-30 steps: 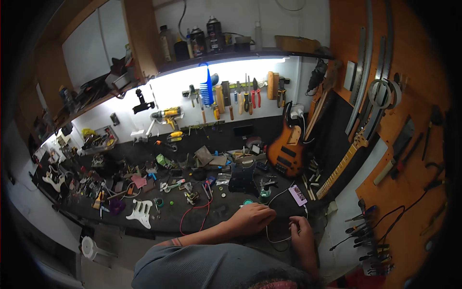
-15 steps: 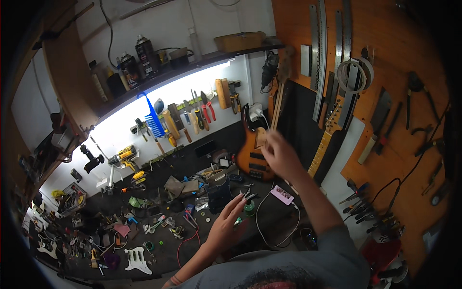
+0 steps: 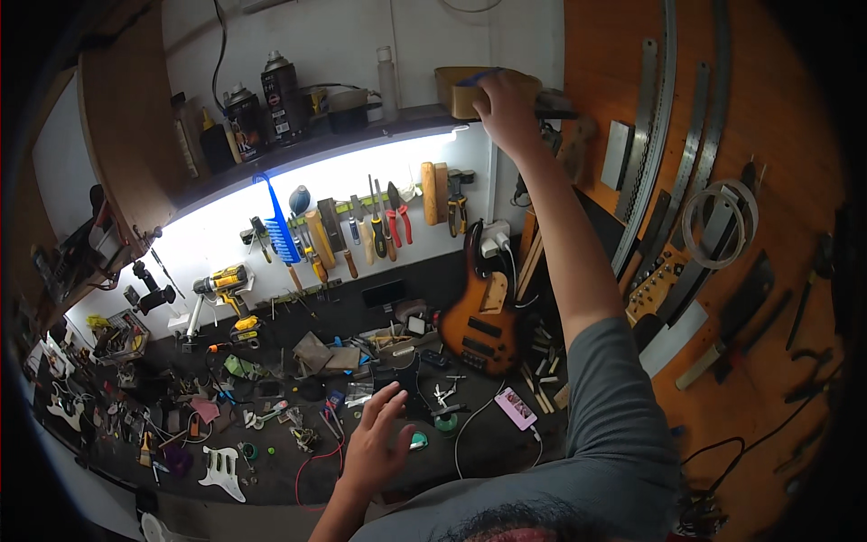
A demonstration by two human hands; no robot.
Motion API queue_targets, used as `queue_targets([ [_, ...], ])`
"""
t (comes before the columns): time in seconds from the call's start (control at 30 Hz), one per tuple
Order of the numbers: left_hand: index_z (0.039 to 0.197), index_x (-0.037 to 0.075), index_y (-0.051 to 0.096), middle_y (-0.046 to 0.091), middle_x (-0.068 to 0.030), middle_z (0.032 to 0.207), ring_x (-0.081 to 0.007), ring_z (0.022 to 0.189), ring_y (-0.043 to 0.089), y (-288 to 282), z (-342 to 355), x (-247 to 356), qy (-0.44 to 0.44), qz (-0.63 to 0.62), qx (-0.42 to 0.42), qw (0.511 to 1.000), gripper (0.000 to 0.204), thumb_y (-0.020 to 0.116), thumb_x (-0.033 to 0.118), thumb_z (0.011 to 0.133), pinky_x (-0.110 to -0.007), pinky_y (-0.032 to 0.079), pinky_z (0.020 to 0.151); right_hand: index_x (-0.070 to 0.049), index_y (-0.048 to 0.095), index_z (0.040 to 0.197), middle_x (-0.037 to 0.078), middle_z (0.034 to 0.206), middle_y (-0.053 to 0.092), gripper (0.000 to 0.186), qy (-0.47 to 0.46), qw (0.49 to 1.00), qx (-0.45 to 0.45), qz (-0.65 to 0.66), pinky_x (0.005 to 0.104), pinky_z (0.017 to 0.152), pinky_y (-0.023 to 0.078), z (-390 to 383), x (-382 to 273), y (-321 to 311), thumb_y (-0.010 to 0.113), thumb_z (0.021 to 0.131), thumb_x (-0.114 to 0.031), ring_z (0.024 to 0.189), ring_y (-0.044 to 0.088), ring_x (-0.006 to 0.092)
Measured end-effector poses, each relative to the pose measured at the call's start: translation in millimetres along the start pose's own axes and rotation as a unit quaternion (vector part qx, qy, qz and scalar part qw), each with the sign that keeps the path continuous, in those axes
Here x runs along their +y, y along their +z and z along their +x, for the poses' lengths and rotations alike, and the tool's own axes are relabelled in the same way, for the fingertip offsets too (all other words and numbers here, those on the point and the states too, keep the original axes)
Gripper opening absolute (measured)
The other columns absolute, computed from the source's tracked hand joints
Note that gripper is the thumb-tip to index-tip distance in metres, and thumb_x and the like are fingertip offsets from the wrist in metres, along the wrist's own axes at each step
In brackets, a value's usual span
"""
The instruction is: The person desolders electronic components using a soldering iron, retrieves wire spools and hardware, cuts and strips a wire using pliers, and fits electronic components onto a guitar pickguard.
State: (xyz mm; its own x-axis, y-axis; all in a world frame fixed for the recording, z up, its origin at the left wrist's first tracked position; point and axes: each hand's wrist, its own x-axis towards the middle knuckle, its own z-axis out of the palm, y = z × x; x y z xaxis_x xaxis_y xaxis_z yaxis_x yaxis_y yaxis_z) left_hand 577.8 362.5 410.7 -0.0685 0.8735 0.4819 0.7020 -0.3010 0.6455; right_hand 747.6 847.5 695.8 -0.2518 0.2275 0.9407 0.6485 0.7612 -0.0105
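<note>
My right hand (image 3: 508,110) is raised to the tan bin (image 3: 449,88) on the wall shelf. Its fingers are curled at the bin's rim, beside a blue piece (image 3: 477,79); what they grip, if anything, is hidden. My left hand (image 3: 375,444) hovers low over the workbench, fingers apart and holding nothing. Just beyond its fingertips lie a black guitar pickguard (image 3: 404,378) and a small metal helping-hand stand (image 3: 446,394). A sunburst electric bass body (image 3: 481,339) leans at the back of the bench, below my raised right arm.
Spray cans (image 3: 282,95) stand on the shelf (image 3: 325,140). Pliers and chisels hang beneath it, with a blue comb (image 3: 282,226) and a yellow drill (image 3: 228,287). A pink phone (image 3: 516,408) on a cable, a white pickguard (image 3: 222,472) and loose parts cover the bench. Rulers (image 3: 643,117) hang at right.
My right hand has gone up from in front of the bass to the bin on the shelf. The left hand has shifted slightly left and its fingers have spread. The view has tilted.
</note>
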Motion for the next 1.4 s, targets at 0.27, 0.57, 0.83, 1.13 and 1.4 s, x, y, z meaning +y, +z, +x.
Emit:
queue_targets([
  [0.27, 0.152, 0.005, 0.064, 0.061, -0.0164, 0.154, -0.0265, 0.121, 0.073, -1.0, 54.4, 4.7, 0.086, -0.017, 0.028, 0.996, 0.056, 0.078, -0.003, 0.098, -0.04, 0.062, 0.102, -0.004, 0.067, 0.119, 0.015, 0.119, 0.064, 0.024, 0.017, 0.996, 0.003, 0.085, 0.0496, 0.094, 0.058, -133.5, -88.0, -134.1, 0.079, 0.099, -0.006, 0.115, 0.068, 0.039],
  [0.57, 0.155, 0.003, 0.058, 0.062, -0.0156, 0.147, -0.0228, 0.123, 0.07, 8.8, 71.0, -13.4, 0.136, -0.089, 0.062, 0.985, 0.055, 0.074, -0.002, 0.102, -0.037, 0.06, 0.101, -0.014, 0.071, 0.118, 0.008, 0.117, 0.061, 0.035, 0.014, 0.981, -0.106, 0.16, 0.0439, 0.084, 0.055, -308.8, -170.7, -201.7, 0.086, 0.089, -0.002, 0.101, 0.066, 0.0313],
  [0.83, 0.181, 0.01, 0.008, 0.038, -0.0149, 0.174, -0.0294, 0.153, 0.051, 37.3, 20.3, -33.4, -0.18, -0.474, -0.034, 0.861, 0.105, 0.072, 0.053, 0.11, -0.046, 0.053, 0.119, -0.016, 0.069, 0.124, 0.007, 0.119, 0.062, 0.045, 0.004, 0.953, -0.164, 0.253, 0.0383, 0.08, 0.055, -398.3, -225.7, -198.5, 0.085, 0.085, 0.0, 0.093, 0.064, 0.0271],
  [1.13, 0.182, 0.01, 0.0, 0.039, -0.019, 0.173, -0.0322, 0.158, 0.047, 29.5, -25.5, -32.0, -0.265, -0.526, 0.046, 0.807, 0.119, 0.084, 0.03, 0.1, -0.048, 0.041, 0.131, -0.014, 0.074, 0.125, 0.008, 0.121, 0.066, 0.047, 0.03, 0.903, -0.288, 0.318, 0.038, 0.077, 0.059, -418.3, -251.9, -198.2, 0.087, 0.082, 0.0, 0.091, 0.066, 0.0264],
  [1.4, 0.18, 0.013, -0.002, 0.04, -0.0184, 0.171, -0.0325, 0.155, 0.05, 30.3, -60.3, -29.3, -0.21, -0.518, 0.052, 0.828, 0.122, 0.086, 0.014, 0.096, -0.049, 0.044, 0.13, -0.007, 0.075, 0.133, 0.011, 0.129, 0.074, 0.046, 0.057, 0.9, -0.316, 0.294, 0.0412, 0.093, 0.061, -343.4, -257.2, -165.9, 0.077, 0.088, 0.003, 0.107, 0.071, 0.0326],
])
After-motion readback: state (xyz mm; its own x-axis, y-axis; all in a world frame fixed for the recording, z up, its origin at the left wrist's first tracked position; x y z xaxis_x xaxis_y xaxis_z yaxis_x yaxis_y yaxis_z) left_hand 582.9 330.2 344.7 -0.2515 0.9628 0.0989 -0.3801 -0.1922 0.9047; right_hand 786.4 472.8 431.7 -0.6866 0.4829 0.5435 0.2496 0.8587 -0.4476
